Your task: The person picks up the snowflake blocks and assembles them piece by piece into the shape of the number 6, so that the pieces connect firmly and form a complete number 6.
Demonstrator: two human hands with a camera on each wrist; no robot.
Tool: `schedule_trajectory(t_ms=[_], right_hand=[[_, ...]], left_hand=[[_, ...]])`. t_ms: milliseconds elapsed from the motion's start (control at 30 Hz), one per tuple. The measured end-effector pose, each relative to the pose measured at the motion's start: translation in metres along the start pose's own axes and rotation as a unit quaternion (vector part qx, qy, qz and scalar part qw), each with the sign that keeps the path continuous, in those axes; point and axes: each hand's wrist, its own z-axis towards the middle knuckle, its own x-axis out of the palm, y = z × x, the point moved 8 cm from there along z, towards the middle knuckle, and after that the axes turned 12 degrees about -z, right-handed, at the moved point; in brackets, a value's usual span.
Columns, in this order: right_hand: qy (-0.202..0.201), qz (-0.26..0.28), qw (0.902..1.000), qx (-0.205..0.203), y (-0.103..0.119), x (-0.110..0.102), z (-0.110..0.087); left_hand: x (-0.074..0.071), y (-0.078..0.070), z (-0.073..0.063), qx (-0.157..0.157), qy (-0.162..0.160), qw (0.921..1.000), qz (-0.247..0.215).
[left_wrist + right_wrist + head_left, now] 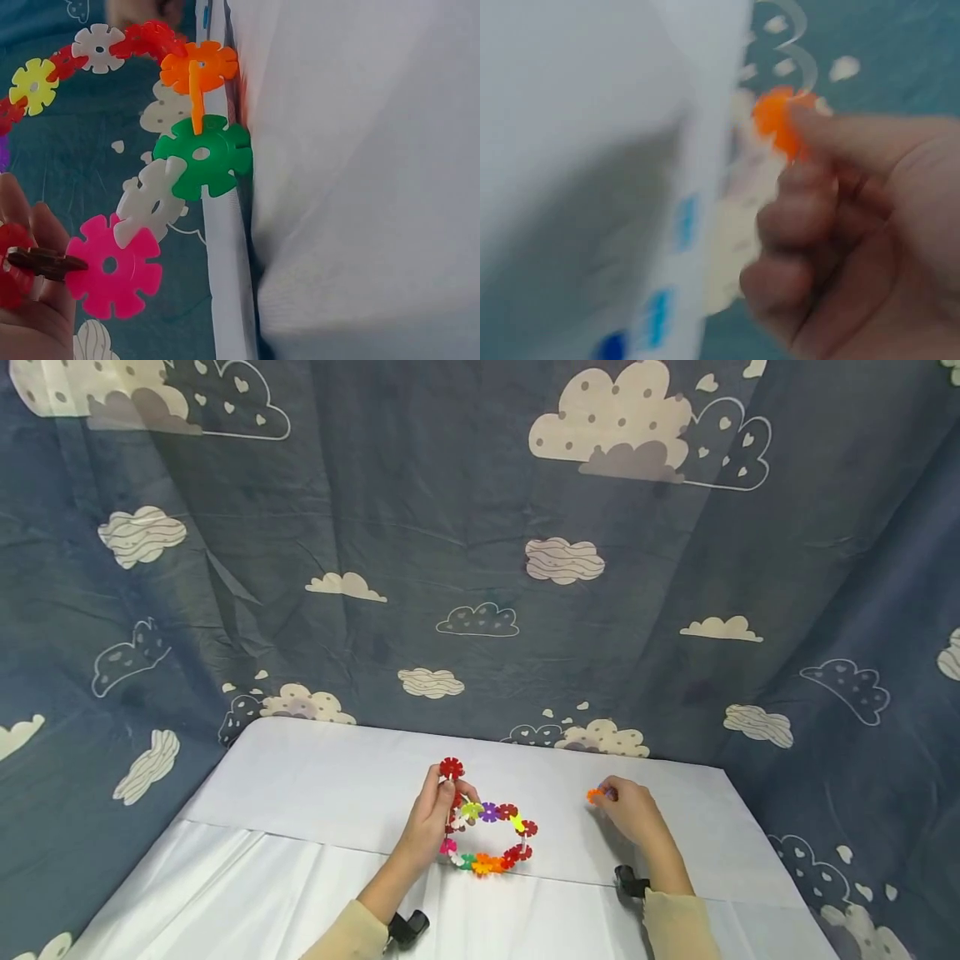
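Observation:
My left hand (pixel 429 823) grips one side of a ring of interlocking flower-shaped plastic discs (pixel 483 865). Red, orange, green, yellow, purple, white and pink pieces make up the loop, which hangs to the right of the hand. A red disc (pixel 452 767) sticks up above the left thumb. In the left wrist view, a pink disc (pixel 136 279) joins a dark brown piece (pixel 49 264) in front of the palm. Off to the right, my right hand (pixel 634 810) pinches an orange disc (pixel 774 120) between thumb and finger. A bit of purple (pixel 612 793) shows beside it in the head view.
Both hands are above a white-covered table (pixel 337 777) with creases in its cloth. Behind it hangs a dark blue curtain (pixel 465 527) printed with clouds. Black wrist straps (pixel 408 929) sit on both forearms.

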Motion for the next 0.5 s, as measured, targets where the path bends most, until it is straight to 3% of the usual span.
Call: schedule_trajectory(t_ms=[133, 300, 367, 500], right_hand=[[-0.011, 0.098, 0.9932, -0.062, 0.057, -0.025, -0.010], [0.028, 0.225, 0.9644, -0.136, 0.129, -0.041, -0.024], [0.044, 0.240, 0.9560, -0.164, 0.150, -0.042, -0.025], [0.058, 0.230, 0.9507, -0.200, 0.176, -0.043, -0.025]], left_hand=[[0.002, 0.000, 0.000, -0.010, -0.008, 0.9999, 0.000], [0.005, -0.004, 0.001, 0.001, -0.003, 1.0000, -0.002], [0.005, -0.005, 0.001, 0.007, -0.006, 1.0000, -0.003], [0.005, -0.009, 0.002, 0.004, -0.019, 0.9997, -0.014]])
